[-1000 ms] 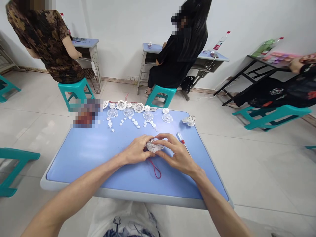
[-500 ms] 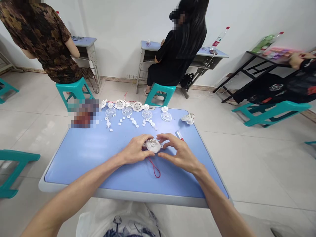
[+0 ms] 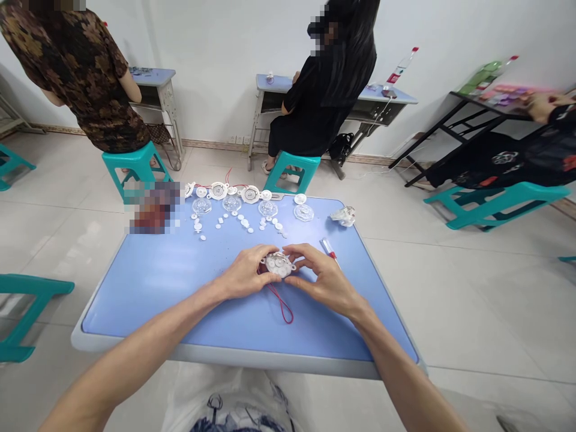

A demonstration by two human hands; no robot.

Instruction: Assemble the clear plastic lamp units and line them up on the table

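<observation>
A white round plastic gear case (image 3: 278,264) with small side lugs is held just above the blue table, and several pale little gears show on its upper face. My left hand (image 3: 246,273) is closed on its left side, fingers behind and thumb in front. My right hand (image 3: 326,277) curls round the right side, with thumb and forefinger at the rim. From beneath the case a red cord loop (image 3: 286,312) trails onto the table. A screwdriver (image 3: 329,248) with a clear and red handle lies beyond my right hand.
Along the far edge of the blue table (image 3: 148,300) lie white cases (image 3: 219,191), clear discs (image 3: 268,208) and small white gears (image 3: 244,222). A crumpled clear bag (image 3: 343,216) rests at the far right corner. Co-workers sit on teal stools (image 3: 294,168) at other desks.
My right hand has shifted slightly left, closer in around the gear case. The case has tilted a little, and its small gears show more plainly. The things on the table have not moved.
</observation>
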